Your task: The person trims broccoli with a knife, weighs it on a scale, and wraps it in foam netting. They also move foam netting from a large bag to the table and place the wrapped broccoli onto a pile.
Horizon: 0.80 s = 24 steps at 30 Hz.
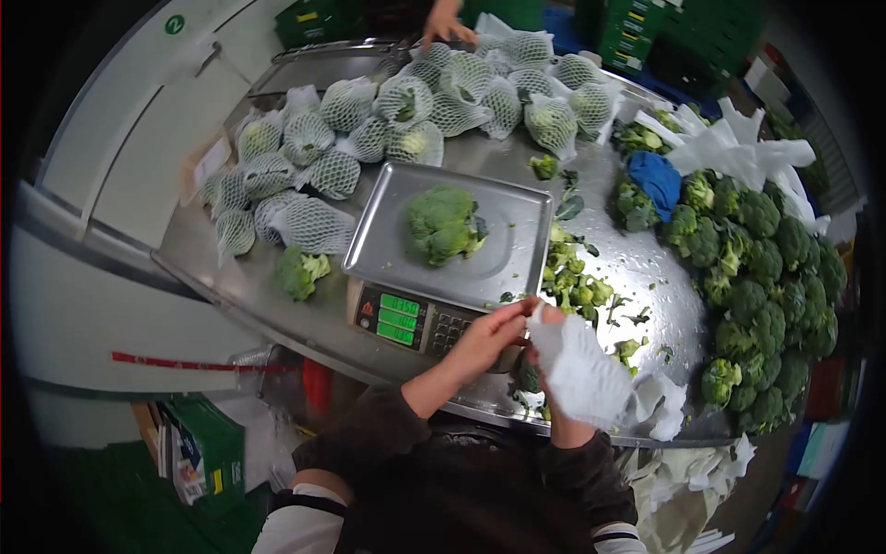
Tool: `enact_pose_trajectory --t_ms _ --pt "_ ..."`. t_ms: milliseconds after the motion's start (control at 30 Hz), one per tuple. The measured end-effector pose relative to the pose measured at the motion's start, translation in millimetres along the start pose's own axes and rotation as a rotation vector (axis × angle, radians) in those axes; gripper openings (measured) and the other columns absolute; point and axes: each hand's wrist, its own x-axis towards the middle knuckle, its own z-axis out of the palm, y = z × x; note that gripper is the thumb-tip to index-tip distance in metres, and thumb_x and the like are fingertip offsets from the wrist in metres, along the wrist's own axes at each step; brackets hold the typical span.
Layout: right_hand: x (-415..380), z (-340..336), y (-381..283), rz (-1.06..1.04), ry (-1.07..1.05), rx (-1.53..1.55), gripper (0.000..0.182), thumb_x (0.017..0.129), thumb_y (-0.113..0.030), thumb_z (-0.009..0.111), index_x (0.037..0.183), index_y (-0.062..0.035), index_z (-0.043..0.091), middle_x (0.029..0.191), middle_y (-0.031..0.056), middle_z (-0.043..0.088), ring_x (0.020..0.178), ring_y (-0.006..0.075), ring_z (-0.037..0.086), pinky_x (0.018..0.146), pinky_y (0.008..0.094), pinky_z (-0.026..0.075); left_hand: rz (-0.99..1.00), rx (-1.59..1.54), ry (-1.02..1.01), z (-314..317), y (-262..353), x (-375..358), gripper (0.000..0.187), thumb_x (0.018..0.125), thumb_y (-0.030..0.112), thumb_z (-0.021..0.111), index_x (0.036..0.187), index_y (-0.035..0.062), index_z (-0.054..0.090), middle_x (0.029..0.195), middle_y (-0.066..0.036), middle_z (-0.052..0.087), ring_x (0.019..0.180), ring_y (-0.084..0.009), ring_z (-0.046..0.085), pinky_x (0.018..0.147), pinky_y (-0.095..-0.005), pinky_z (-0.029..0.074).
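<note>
A white foam net sleeve [586, 377] is in my hands at the front edge of the scale. My left hand [489, 343] is closed, its fingertips pinching the sleeve's upper edge. The sleeve covers most of my right hand [554, 316]; its fingertips show at the top, against the sleeve. One bare broccoli head [443, 224] lies on the metal pan of the weighing scale [378, 242], whose green display is lit. Below my hands, part of a dark green broccoli piece [529, 374] is visible.
Several net-wrapped broccoli heads [406, 102] cover the back left of the steel table. A loose head [300, 273] lies left of the scale. Bare broccoli [757, 305] is piled right, with a blue cloth [655, 185]. Trimmings [581, 286] lie between. Another person's hand [448, 26] reaches in at the back.
</note>
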Motion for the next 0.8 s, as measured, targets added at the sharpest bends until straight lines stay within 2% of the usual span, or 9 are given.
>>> enact_pose_trajectory --t_ms 67,267,367,433,467,567,667,767,800 --pt "11 44 37 -0.223 0.151 0.43 0.021 0.083 -0.008 0.057 0.103 -0.0012 0.061 0.094 0.0112 0.061 0.088 0.0211 0.057 0.08 0.03 0.044 0.137 0.106 0.047 -2 -12 -2 0.042 0.093 0.02 0.047 0.129 -0.001 0.04 0.117 -0.005 0.052 0.105 -0.0101 0.048 0.089 -0.0249 0.04" --pt "23 46 14 -0.495 0.284 -0.012 0.031 0.075 -0.005 0.063 0.105 -0.015 0.065 0.119 0.0089 0.049 0.085 0.0184 0.055 0.075 0.028 0.046 0.152 0.031 0.112 -15 4 -11 0.039 0.087 0.009 0.056 0.123 -0.0023 0.045 0.108 -0.003 0.055 0.095 -0.0068 0.051 0.082 -0.0232 0.042" --pt "35 46 5 -0.741 0.465 -0.227 0.021 0.081 -0.009 0.059 0.101 -0.008 0.064 0.111 0.0084 0.054 0.078 0.0159 0.056 0.07 0.0271 0.047 0.198 0.049 0.126 -26 16 -13 0.029 0.085 0.007 0.057 0.113 -0.0015 0.051 0.1 -0.001 0.058 0.091 -0.0059 0.052 0.079 -0.0225 0.043" --pt "36 37 -1 0.002 0.155 0.651 0.022 0.088 -0.018 0.052 0.102 -0.0026 0.061 0.096 0.0076 0.06 0.073 0.0151 0.058 0.069 0.0268 0.047 0.212 0.201 0.202 -37 28 -17 0.019 0.082 0.004 0.06 0.1 0.0005 0.055 0.092 0.0 0.059 0.087 -0.0051 0.052 0.076 -0.0215 0.043" --pt "44 36 6 0.073 0.077 0.959 0.032 0.092 -0.028 0.046 0.107 -0.0006 0.055 0.086 0.0064 0.061 0.068 0.0162 0.059 0.067 0.0266 0.047 0.246 0.075 0.257 -39 35 -13 0.006 0.083 0.006 0.058 0.089 0.0035 0.055 0.083 0.0 0.059 0.079 -0.0059 0.054 0.071 -0.0211 0.044" --pt "43 47 12 0.547 -0.304 1.393 0.04 0.091 -0.034 0.047 0.116 -0.0029 0.049 0.095 0.0093 0.06 0.088 0.0178 0.059 0.079 0.0304 0.048 0.199 -0.427 0.305 -46 67 -3 0.012 0.088 0.015 0.05 0.079 0.0073 0.052 0.073 0.0 0.056 0.067 -0.0085 0.054 0.064 -0.0245 0.045" --pt "10 52 -8 0.497 -0.682 1.024 0.044 0.09 -0.036 0.049 0.117 -0.0017 0.049 0.108 0.0093 0.058 0.096 0.0182 0.057 0.085 0.0331 0.046 -0.045 -0.77 0.244 -40 111 -11 0.024 0.091 0.029 0.045 0.077 0.0105 0.051 0.07 -0.002 0.055 0.066 -0.0138 0.057 0.063 -0.0295 0.048" --pt "27 31 6 0.264 -0.912 0.792 0.044 0.091 -0.036 0.047 0.116 0.0 0.049 0.11 0.0078 0.057 0.097 0.0166 0.056 0.086 0.0335 0.046 -0.213 -0.61 0.331 -43 78 -27 0.027 0.091 0.033 0.045 0.089 0.0081 0.055 0.079 -0.005 0.06 0.074 -0.0152 0.06 0.07 -0.0313 0.05" --pt "36 32 1 0.162 -0.746 1.131 0.042 0.091 -0.036 0.047 0.115 -0.0011 0.05 0.11 0.007 0.057 0.097 0.0154 0.056 0.086 0.0316 0.046 -0.337 -0.526 0.258 -67 44 -25 0.029 0.092 0.032 0.044 0.095 0.0065 0.057 0.085 -0.006 0.062 0.079 -0.0153 0.06 0.073 -0.0319 0.05"
